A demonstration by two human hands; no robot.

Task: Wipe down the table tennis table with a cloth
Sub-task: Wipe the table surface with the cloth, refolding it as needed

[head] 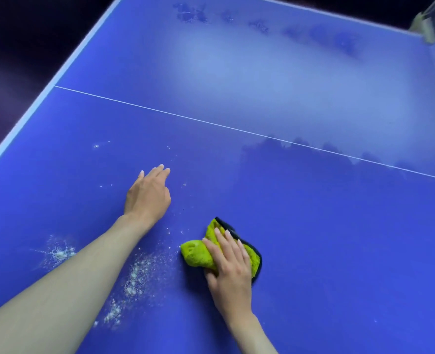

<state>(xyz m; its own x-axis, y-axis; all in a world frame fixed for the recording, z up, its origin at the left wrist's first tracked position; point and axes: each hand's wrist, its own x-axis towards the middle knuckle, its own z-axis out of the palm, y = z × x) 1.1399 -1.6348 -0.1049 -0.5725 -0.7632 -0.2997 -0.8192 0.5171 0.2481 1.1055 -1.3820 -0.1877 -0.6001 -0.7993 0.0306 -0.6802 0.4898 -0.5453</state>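
White powder [134, 274] lies in patches on the near left of the blue worktop [339, 238], under and beside the left arm. Just right of it, the right hand [230, 267] lies flat on a bunched green cloth [196, 254] with a dark edge and presses it onto the worktop, fingers straight. A little farther and to the left, the left hand [147, 195] rests on the worktop with fingers loose and spread, holding nothing. Small white specks lie around it. Past the hands, a thin white line [185, 117] runs across the worktop. The far part looks pale and shiny, with darker smudges near the far edge.
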